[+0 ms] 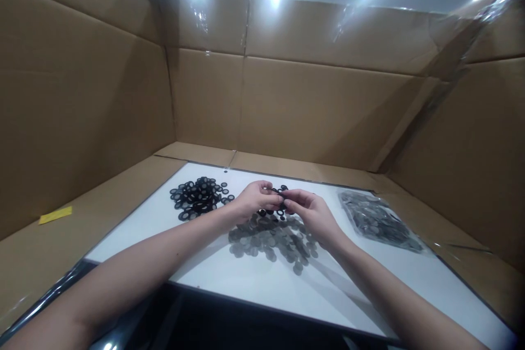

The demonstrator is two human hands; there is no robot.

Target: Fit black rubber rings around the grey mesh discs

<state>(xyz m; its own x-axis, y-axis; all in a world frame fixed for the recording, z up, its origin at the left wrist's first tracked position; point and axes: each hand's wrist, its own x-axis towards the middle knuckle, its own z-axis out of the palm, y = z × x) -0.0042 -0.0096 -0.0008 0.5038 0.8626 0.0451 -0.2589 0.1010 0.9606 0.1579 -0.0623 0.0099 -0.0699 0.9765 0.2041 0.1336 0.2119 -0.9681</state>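
My left hand and my right hand meet over the middle of the white board. Between their fingertips they pinch a small black ring, partly covered by the fingers. Under and behind the fingers lie several loose black rings. Closer to me spreads a pile of grey translucent discs, partly shaded by my hands. Left of my left hand sits a heap of black rings with pale grey centres.
A clear plastic bag of grey discs lies on the right of the white board. Cardboard walls enclose the left, back and right. A yellow slip rests on the cardboard at left. The board's dark front edge is near me.
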